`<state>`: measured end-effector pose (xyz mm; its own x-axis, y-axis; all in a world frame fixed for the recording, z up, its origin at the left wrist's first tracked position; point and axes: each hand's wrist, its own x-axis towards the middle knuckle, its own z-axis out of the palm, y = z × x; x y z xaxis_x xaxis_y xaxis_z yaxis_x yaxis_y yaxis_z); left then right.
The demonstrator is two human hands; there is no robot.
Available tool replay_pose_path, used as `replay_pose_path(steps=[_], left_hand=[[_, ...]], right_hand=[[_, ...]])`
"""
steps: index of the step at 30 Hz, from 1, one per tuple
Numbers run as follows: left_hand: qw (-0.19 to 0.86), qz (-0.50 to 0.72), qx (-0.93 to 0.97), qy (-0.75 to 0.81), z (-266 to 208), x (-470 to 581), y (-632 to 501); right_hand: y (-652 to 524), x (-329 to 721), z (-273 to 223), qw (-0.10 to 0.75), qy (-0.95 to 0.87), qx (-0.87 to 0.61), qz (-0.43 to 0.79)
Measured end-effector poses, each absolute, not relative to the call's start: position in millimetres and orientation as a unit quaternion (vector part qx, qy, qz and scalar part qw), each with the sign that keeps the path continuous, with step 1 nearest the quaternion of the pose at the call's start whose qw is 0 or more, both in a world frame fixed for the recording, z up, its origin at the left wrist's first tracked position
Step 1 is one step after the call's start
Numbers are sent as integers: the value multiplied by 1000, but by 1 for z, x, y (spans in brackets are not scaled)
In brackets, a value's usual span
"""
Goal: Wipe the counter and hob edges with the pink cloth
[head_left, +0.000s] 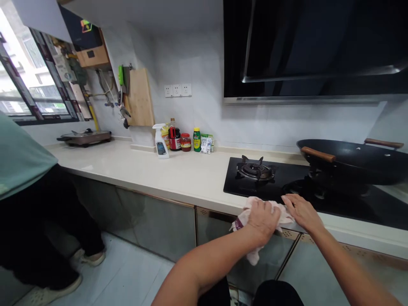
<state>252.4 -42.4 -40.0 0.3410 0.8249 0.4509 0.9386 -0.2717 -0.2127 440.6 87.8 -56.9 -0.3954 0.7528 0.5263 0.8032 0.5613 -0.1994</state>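
My left hand (263,219) is closed around a pale pink cloth (248,212) at the counter's front edge. One end of the cloth hangs down over the cabinet front, and a purple patch shows on its left side. Just to the right, my right hand (301,211) lies with its fingers stretched out at the front rim of the black gas hob (236,180). Its thumb side meets the cloth's right end; whether it presses on the cloth is hard to see. A bare burner (255,170) is behind my left hand.
A large black wok (353,159) with wooden handles stands on the hob's right side. Against the wall are a spray bottle (161,142), a red-lidded jar (185,142) and other condiments. A range hood (306,100) overhangs the hob. Another person (25,157) stands at the left.
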Motion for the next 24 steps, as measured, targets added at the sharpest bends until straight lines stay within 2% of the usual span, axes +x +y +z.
replay_pose_path(steps=[8, 24], left_hand=[[237, -140, -808, -521, -54, 225, -48], [274, -129, -632, -714, -40, -29, -132]], right_hand=[[93, 445, -63, 311, -833, -456, -22], [80, 430, -52, 324, -820, -471, -17]])
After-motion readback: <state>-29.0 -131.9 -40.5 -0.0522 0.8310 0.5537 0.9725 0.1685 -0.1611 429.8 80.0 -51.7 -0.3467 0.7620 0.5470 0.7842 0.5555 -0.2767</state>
